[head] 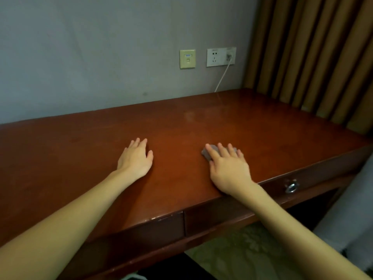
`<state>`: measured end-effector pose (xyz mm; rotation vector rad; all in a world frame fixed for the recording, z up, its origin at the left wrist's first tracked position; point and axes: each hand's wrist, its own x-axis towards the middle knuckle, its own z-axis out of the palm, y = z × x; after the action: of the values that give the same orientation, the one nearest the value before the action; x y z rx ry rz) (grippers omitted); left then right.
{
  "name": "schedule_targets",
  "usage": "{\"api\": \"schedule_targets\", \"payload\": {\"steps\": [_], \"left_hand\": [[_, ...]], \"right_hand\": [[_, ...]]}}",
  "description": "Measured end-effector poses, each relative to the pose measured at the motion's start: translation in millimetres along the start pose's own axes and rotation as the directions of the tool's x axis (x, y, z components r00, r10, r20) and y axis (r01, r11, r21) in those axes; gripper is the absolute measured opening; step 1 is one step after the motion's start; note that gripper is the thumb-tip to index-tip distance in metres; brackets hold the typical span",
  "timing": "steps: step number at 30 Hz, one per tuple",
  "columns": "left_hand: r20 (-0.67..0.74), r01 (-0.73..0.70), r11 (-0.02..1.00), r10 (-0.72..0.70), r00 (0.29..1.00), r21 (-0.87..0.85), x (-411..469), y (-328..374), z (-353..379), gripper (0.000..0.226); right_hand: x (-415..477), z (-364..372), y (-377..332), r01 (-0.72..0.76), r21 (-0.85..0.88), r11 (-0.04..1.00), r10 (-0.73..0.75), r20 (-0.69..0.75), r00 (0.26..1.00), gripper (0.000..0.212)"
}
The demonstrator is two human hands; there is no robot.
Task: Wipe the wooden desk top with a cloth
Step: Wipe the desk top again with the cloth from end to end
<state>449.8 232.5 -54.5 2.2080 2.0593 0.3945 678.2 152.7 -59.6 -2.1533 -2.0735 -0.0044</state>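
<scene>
Wiping apparently under way; extent done not readable from the surface. Cloth point(207, 153) at centre right of frame, pressed flat onto worktop point(201, 122) under straight fingers of right grip point(228, 168). Left grip point(136, 158) released, palm down at centre. Far right corner probably left. Cord point(222, 77) from socket point(221, 57), upper right, meeting back edge: possible snag.

bare desk top point(201, 122) all around, wall point(101, 57) behind, curtain point(314, 57) right
</scene>
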Motion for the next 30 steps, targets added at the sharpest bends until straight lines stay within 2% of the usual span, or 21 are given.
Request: {"api": "schedule_targets", "payload": {"steps": [5, 9, 12, 18, 20, 25, 30], "left_hand": [[-0.012, -0.047, 0.999, 0.047, 0.999, 0.023, 22.0, 6.8, 7.0, 0.054], [0.027, 0.005, 0.998, -0.006, 1.0, 0.066, 34.4, -14.8, 9.5, 0.056], [0.071, 0.043, 0.995, -0.05, 0.996, 0.092, 33.7, -23.0, 12.5, 0.058], [0.081, 0.032, 0.994, -0.04, 0.996, 0.101, 31.0, -21.2, 11.6, 0.058], [0.088, 0.028, 0.995, -0.037, 0.995, 0.1, 30.9, -21.3, 12.3, 0.058], [0.091, 0.023, 0.992, -0.034, 0.995, 0.122, 32.6, -18.0, 14.1, 0.058], [0.107, 0.01, 0.979, -0.032, 0.994, 0.204, 35.9, -13.3, 5.9, 0.059]], "right_hand": [[-29.6, 1.9, -77.9, 0.295, 0.076, 0.952, -0.298, 0.024, 0.954, 0.055], [-3.1, 9.9, -98.2, 0.39, 0.147, 0.909, -0.4, 0.042, 0.916, 0.053], [33.0, 14.5, -82.8, 0.344, 0.158, 0.926, -0.351, 0.015, 0.936, 0.05], [69.2, 5.8, 12.6, 0.013, 0.096, 0.995, -0.012, -0.011, 1.0, 0.047], [51.3, -1.2, 37.2, -0.032, 0.069, 0.997, 0.032, 0.006, 0.999, 0.047], [4.3, -5.0, 20.9, -0.014, -0.034, 0.999, 0.014, -0.003, 1.0, 0.049], [24.2, 2.8, -51.3, 0.255, 0.036, 0.966, -0.256, 0.014, 0.967, 0.048]]}}
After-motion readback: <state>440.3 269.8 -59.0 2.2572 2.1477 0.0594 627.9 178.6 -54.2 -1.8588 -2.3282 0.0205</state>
